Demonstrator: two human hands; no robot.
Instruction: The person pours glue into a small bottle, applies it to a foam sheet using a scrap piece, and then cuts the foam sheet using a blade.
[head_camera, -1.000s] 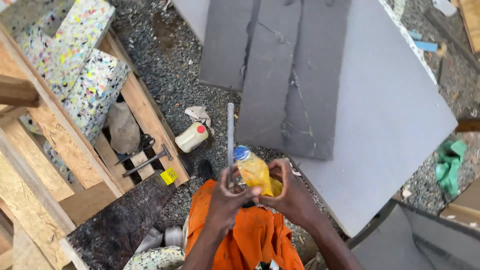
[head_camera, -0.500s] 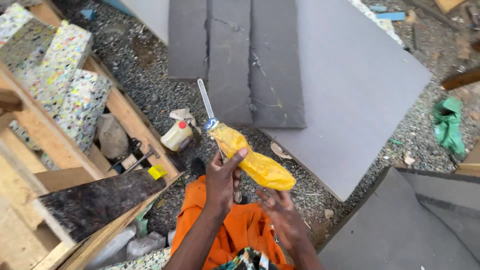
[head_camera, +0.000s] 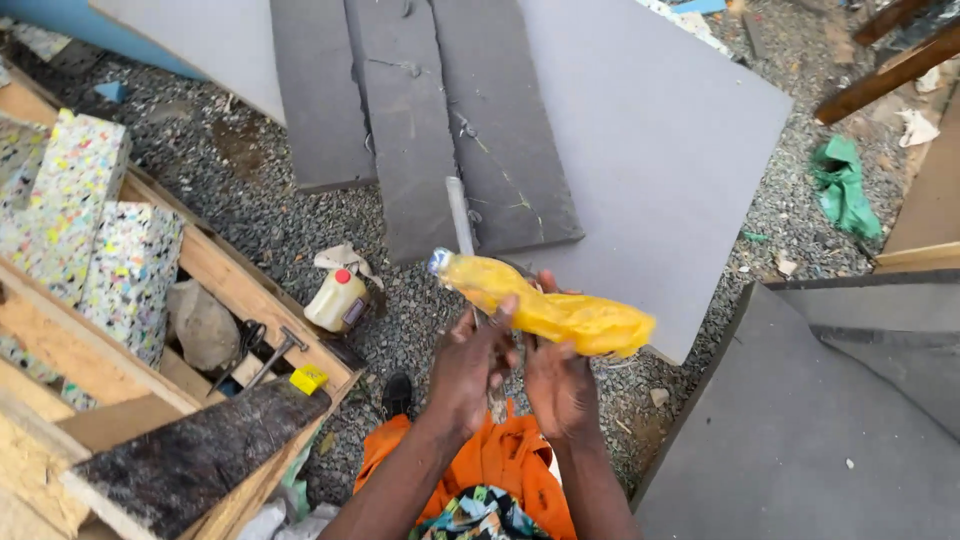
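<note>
Hands grip a yellow plastic bottle (head_camera: 545, 305) above the gravel (head_camera: 270, 220): left hand (head_camera: 470, 365) closed on its neck end and thin rod (head_camera: 459, 215), right hand (head_camera: 560, 385) cradling beneath. A steady, level hold looks wise.

Bright, even daylight; soft shadows, slight motion blur, wide-angle edges.

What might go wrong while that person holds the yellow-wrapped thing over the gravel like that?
The long yellow plastic-wrapped bundle sits only at the fingertips of the left hand and right hand; it may slip onto the gravel. The thin grey rod pointing up beside it might catch on the wrap or poke a hand.
</note>
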